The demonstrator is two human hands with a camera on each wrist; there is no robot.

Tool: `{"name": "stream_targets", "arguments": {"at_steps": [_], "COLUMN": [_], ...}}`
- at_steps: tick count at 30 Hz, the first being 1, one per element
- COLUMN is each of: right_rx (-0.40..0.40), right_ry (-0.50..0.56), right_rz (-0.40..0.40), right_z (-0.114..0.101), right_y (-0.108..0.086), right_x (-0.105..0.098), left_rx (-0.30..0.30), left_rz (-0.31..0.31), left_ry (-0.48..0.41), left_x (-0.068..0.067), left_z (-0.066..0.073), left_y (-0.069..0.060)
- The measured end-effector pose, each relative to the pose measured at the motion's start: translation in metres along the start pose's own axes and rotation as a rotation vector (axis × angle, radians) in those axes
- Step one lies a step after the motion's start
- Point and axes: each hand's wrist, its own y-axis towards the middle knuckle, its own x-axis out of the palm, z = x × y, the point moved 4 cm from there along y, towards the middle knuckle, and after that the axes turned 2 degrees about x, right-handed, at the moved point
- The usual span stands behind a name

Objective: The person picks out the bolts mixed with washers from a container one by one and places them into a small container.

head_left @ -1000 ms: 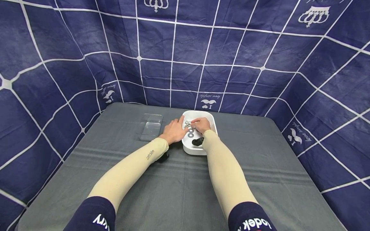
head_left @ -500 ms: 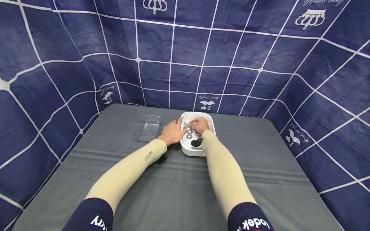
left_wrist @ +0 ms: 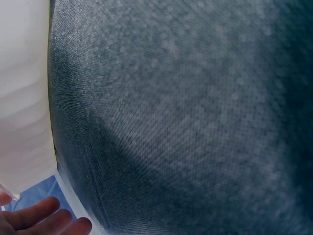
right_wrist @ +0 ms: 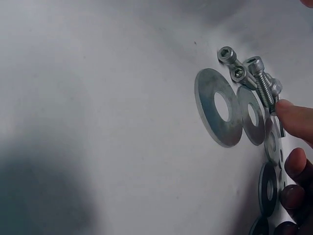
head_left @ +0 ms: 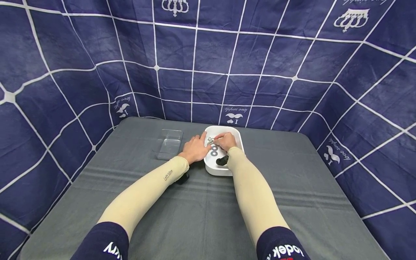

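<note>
A white plastic tub (head_left: pixel 211 169) holds a small pile of silver socket-head screws (right_wrist: pixel 261 85) and several flat washers (right_wrist: pixel 205 105). My left hand (head_left: pixel 196 148) rests on the tub's left wall, fingers fairly straight and thumb over the rim. Its fingertips (left_wrist: pixel 54 218) show outside the tub in the left wrist view. Inside the tub, my right hand (head_left: pixel 226 140) pinches at a screw in the pile. One digit's tip (right_wrist: pixel 288 115) is against the screws, the opposing fingertip is hidden, and the other fingers curl over the washers.
A clear plastic tray (head_left: pixel 170 142) with compartments lies left of the tub on the grey cloth-covered table (head_left: pixel 195 216). A dark blue checked curtain (head_left: pixel 208 72) stands behind the table and along its sides. The black wrist camera (head_left: pixel 222 160) is over the tub floor.
The view shifts slightly. Both hands stay at the tub, and the right fingers stay at the screws with only tiny movement.
</note>
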Motion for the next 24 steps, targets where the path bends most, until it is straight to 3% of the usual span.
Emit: {"name": "stream_targets", "arguments": {"at_steps": [24], "right_rx": [-0.038], "right_ry": [-0.112], "right_rz": [-0.004], "right_z": [-0.0011], "right_y": [-0.0002], "right_x": [0.0049], "left_rx": [0.015], "left_rz": [0.012], "left_ry": [0.018], "left_x": [0.0029], "left_z": [-0.0012], "left_y": [0.0005]}}
